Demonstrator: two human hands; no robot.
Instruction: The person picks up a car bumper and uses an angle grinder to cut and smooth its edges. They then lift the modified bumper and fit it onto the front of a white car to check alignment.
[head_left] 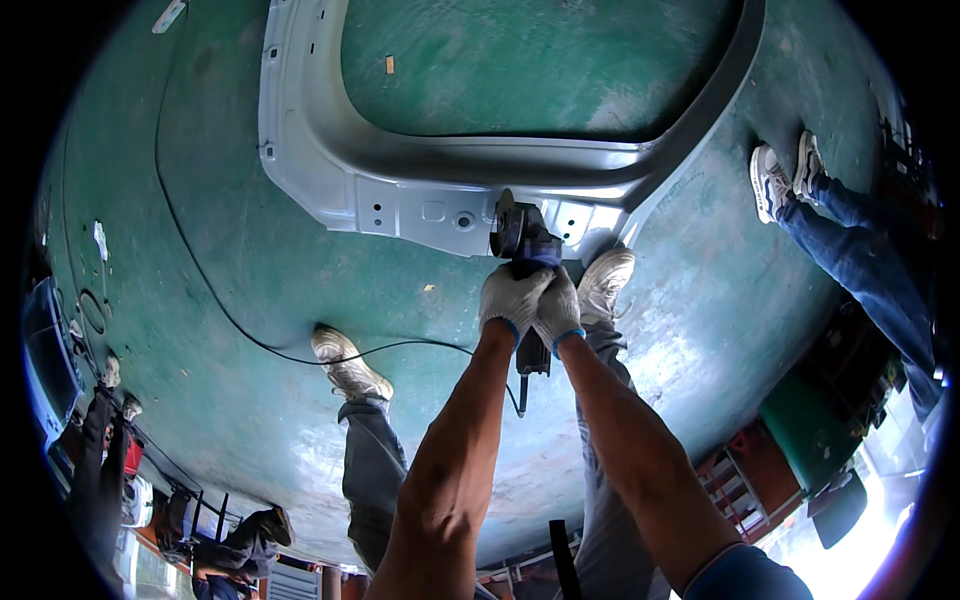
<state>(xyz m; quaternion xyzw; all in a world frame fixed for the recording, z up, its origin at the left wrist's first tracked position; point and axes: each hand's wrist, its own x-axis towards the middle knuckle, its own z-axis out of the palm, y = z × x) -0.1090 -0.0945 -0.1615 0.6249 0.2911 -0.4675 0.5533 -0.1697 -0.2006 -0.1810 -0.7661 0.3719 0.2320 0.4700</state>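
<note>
Metal panel [430,190] lies low before you, near edge within reach. Your grinder [527,245] is at that edge, contact unclear. Your right shoe [607,280] stands beside the panel, perhaps bracing it. Your gloved left hand [511,298] and right hand [559,306] grip the grinder together, likely for steadiness.

1. No text, label, number or sign can be read.
2. On the power tool [513,235], in the middle, any lettering is too dark and small to make out.
3. The metal panel [410,190], farther off, carries no legible marking.
4. The white scrap [100,241] at left is too small to read.
</note>
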